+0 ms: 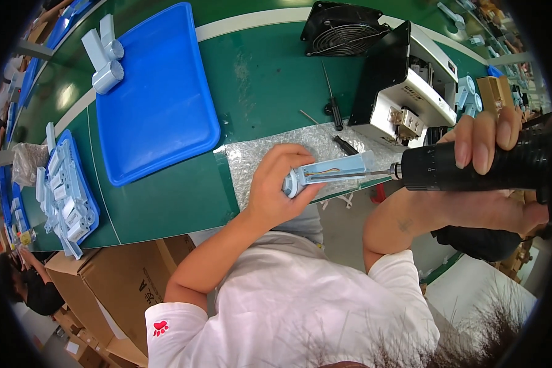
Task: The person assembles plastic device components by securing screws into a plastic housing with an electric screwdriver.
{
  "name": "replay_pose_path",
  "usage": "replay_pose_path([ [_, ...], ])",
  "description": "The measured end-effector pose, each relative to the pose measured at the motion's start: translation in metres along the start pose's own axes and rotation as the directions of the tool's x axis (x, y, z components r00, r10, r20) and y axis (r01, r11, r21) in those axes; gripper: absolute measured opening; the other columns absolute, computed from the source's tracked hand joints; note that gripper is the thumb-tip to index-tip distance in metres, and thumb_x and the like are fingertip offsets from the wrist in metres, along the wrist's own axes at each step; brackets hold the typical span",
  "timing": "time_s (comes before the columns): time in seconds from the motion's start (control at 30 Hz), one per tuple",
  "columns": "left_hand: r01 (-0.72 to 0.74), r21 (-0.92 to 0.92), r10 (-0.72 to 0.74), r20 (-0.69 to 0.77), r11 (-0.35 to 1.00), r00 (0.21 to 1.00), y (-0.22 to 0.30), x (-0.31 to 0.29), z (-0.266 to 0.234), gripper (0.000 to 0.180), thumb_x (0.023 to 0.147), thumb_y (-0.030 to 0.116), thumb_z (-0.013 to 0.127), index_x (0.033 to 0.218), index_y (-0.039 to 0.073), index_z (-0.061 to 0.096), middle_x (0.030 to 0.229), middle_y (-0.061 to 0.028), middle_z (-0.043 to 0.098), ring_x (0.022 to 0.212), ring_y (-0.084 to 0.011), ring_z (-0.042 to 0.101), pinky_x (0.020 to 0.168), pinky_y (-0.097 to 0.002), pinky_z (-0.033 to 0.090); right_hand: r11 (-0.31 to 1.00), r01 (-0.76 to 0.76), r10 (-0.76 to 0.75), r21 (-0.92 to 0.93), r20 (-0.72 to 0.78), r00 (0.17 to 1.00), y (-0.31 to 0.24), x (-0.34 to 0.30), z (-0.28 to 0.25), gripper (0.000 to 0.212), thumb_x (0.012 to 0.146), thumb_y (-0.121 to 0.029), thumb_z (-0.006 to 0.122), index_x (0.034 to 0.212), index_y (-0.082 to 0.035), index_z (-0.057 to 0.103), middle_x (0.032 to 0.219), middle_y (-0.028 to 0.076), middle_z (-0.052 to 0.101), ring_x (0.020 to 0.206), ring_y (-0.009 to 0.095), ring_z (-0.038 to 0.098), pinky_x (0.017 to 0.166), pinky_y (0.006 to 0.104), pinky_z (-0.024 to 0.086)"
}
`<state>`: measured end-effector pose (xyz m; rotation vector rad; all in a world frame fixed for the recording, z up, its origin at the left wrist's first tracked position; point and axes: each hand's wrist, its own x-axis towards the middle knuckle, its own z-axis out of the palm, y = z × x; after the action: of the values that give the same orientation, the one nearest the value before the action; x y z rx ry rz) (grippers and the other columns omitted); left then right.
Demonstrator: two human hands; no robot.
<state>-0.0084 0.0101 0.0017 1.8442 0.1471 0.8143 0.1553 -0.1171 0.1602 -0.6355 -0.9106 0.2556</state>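
Note:
My left hand (273, 190) is closed around the rounded end of a light blue plastic housing (351, 164). The housing's trough-like side lies uncovered, and thin wires show inside it. In my right hand (484, 144) is a thick black electric screwdriver (428, 168), gripped from above and lying nearly level. Its long thin bit (374, 174) points left and runs into the open housing. The bit's tip lies near my left fingers; whether it touches a screw is too small to tell. Both hands are above the near edge of the green table.
Bubble wrap (242, 162) lies beneath the work, near hand screwdrivers (335, 111). A white-and-black machine (405, 89) and a black fan (343, 34) stand at the back right. Leftward are a large blue tray (156, 104), light blue housings (107, 75) and a tray of pale parts (64, 190).

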Motion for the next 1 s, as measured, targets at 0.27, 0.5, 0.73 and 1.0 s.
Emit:
replay_pose_path([
  [0.27,0.023,0.005,-0.023,0.001,1.0,1.0,-0.001,-0.002,0.0,0.04,0.063,0.006,0.083,0.096,0.002,0.061,0.099,-0.013,0.061,0.087,-0.0292,0.061,0.073,-0.0352,0.05,0.997,0.014,-0.006,0.078,-0.101,0.995,0.003,-0.009,0.005,0.08,0.072,-0.057,0.074,0.108,0.006,0.039,0.093,0.008,0.044,0.069,0.016,0.051,0.06,0.028,0.042],
  [0.5,0.035,0.017,-0.035,0.012,0.999,0.999,-0.001,-0.004,-0.001,0.042,0.06,0.006,0.083,0.096,0.004,0.061,0.101,-0.0113,0.061,0.091,-0.0292,0.06,0.076,-0.0363,0.049,0.991,0.01,0.003,0.137,-0.096,0.995,0.009,-0.013,0.015,0.062,0.072,-0.043,0.078,0.096,0.002,0.043,0.089,0.006,0.046,0.067,0.015,0.055,0.058,0.0266,0.046],
  [0.73,-0.003,0.042,0.001,0.038,0.999,0.999,-0.001,-0.007,-0.003,0.044,0.061,0.007,0.082,0.099,0.005,0.06,0.105,-0.0105,0.059,0.093,-0.0309,0.058,0.08,-0.0387,0.047,0.933,0.079,-0.139,0.352,0.148,0.979,0.021,-0.008,0.003,0.061,0.078,-0.024,0.072,0.129,0.0,0.048,0.083,0.005,0.052,0.059,0.013,0.058,0.05,0.0258,0.052],
  [1.0,-0.076,0.122,0.076,0.008,0.99,0.997,0.005,-0.004,0.001,0.044,0.061,0.007,0.082,0.099,0.006,0.061,0.102,-0.0117,0.06,0.09,-0.0297,0.06,0.077,-0.0374,0.049,0.978,0.152,-0.144,0.145,-0.063,0.988,0.011,-0.002,0.013,0.068,0.078,-0.024,0.073,0.133,0.002,0.044,0.082,0.008,0.052,0.056,0.016,0.06,0.049,0.0272,0.057],
])
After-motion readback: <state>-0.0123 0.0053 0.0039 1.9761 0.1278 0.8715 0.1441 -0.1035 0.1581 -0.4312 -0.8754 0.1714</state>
